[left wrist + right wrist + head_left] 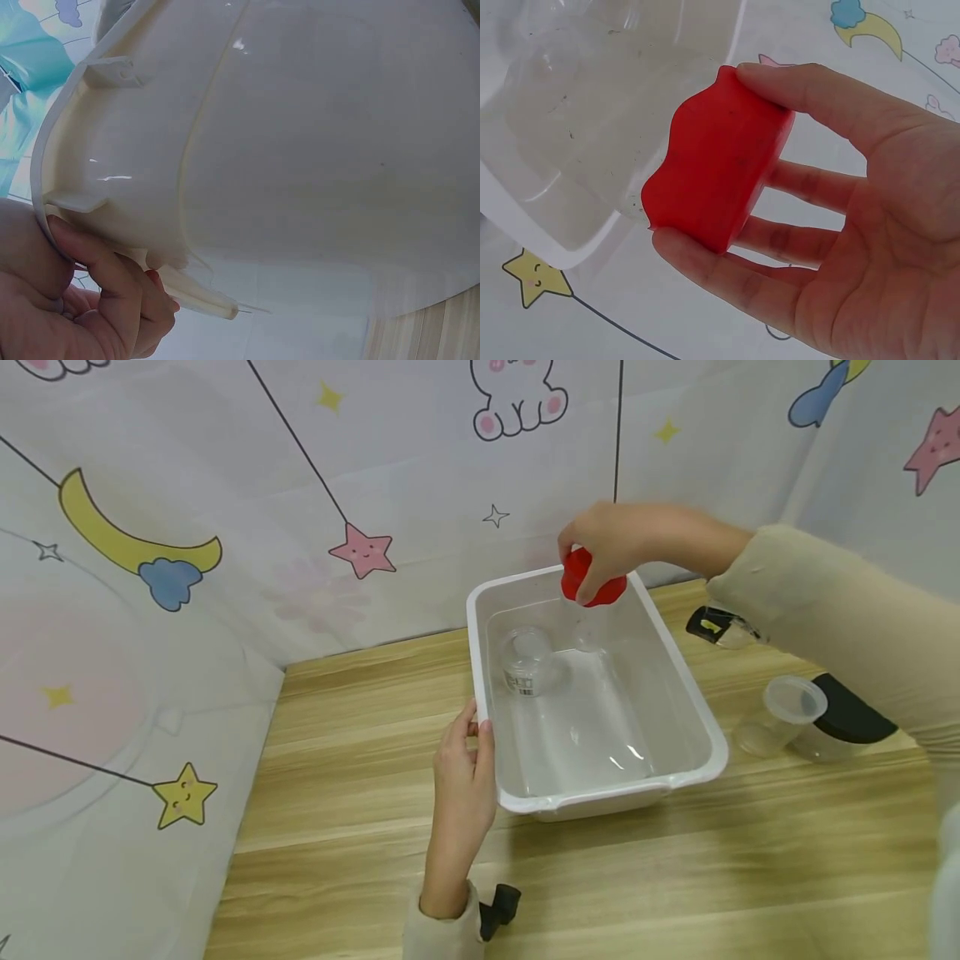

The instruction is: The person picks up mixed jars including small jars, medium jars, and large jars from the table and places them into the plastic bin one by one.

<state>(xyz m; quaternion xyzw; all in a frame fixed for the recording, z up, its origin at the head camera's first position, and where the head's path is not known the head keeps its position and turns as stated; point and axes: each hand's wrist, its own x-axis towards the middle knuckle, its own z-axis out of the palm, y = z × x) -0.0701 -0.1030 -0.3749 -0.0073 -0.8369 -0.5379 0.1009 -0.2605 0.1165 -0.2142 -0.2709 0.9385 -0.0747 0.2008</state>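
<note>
A white plastic basin (570,735) stands on the wooden table against the back cloth. My left hand (465,777) grips its left rim; in the left wrist view, curled fingers (112,281) hook under the rim of the basin (300,150). Over the basin's back right corner, my right hand (622,539) holds a red wavy-edged lid (600,589). The right wrist view has thumb and fingers spanning the red lid (712,157). Clear plastic seems to extend below it, hard to make out. A clear round jar (527,656) with a barcode label sits inside the basin, back left.
Right of the basin stand a clear cup with a translucent lid (795,699) and a black-lidded clear container (851,718), partly under my right sleeve. A black-and-clear item (712,625) lies farther back. A patterned cloth (427,468) hangs behind the table.
</note>
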